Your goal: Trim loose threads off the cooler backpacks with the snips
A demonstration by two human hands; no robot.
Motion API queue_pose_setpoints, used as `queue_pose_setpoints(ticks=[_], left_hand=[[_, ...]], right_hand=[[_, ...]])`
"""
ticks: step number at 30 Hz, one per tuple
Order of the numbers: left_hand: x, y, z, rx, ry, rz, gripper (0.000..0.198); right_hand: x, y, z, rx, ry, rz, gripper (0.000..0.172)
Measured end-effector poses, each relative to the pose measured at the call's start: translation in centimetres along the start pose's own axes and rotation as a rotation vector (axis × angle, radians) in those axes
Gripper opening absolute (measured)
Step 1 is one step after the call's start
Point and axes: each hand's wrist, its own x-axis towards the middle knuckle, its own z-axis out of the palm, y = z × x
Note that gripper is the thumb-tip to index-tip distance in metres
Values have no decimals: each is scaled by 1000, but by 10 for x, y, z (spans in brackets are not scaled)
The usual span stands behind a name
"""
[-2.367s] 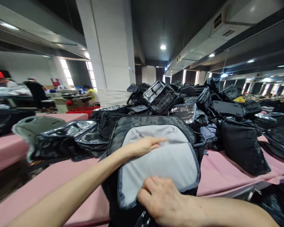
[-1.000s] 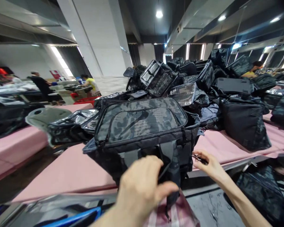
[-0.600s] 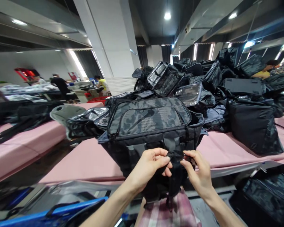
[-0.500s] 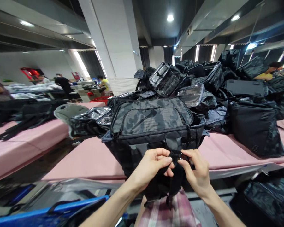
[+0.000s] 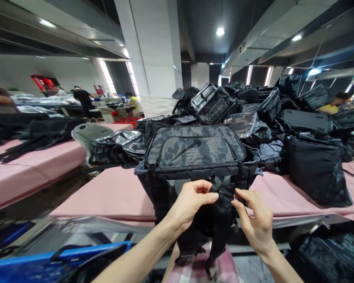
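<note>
A camouflage cooler bag (image 5: 194, 151) stands before me at the edge of a pink-covered table, its lid panel on top and dark straps hanging down its near side. My left hand (image 5: 194, 202) is closed, thumb against curled fingers, on a black strap (image 5: 220, 188) at the front of the bag. To its right my right hand (image 5: 256, 218) is closed in a pinch by the same strap. A small dark piece with a shiny spot shows at its fingertips; its kind is too small to make out. Loose strap ends (image 5: 209, 263) dangle over my lap.
Behind the bag rises a heap of similar bags (image 5: 218, 102). A dark upright bag (image 5: 315, 169) stands right on the pink table cover (image 5: 112, 192). A blue edge (image 5: 85, 253) lies low left, and another bag (image 5: 333, 249) sits below the table at right. Several people work farther off.
My hands have moved apart, the right one going right and slightly down. A thin dark stretch now shows between them. The camera view has shifted slightly.
</note>
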Motion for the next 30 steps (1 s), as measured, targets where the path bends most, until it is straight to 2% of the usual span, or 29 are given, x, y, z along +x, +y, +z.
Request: queue_pose_setpoints(ticks=[6, 10, 12, 14, 17, 18, 19, 22, 24, 26, 30], left_hand=[[-3, -5, 5, 183, 77, 119, 17], [-1, -3, 9, 229, 83, 109, 15], [-5, -4, 8, 281, 102, 143, 13], [-17, -14, 5, 375, 198, 292, 9], [-47, -48, -3, 456, 391, 546, 10], [-56, -62, -5, 428, 417, 555, 9], [-64, -74, -6, 360, 426, 504, 6], [-70, -93, -6, -58, 449, 206, 15], [-61, -89, -5, -364, 470, 121, 26], [-48, -76, -5, -549, 461, 142, 31], [-36, -54, -10, -615, 376, 161, 25]], right_hand=[[4, -5, 1, -130, 29, -126, 24], [2, -2, -2, -171, 41, -145, 25], [0, 1, -4, -89, 51, -64, 20], [-2, 6, -7, -2, 98, 80, 13], [-2, 12, -12, 33, 143, 211, 12], [-2, 14, -13, 31, 140, 208, 13], [0, 14, -14, 31, 130, 197, 14], [8, 9, -10, 36, 80, 126, 19], [16, 0, -2, 61, 26, 46, 22], [25, -9, 9, 97, -42, -45, 23], [40, -21, 26, 108, -169, -147, 20]])
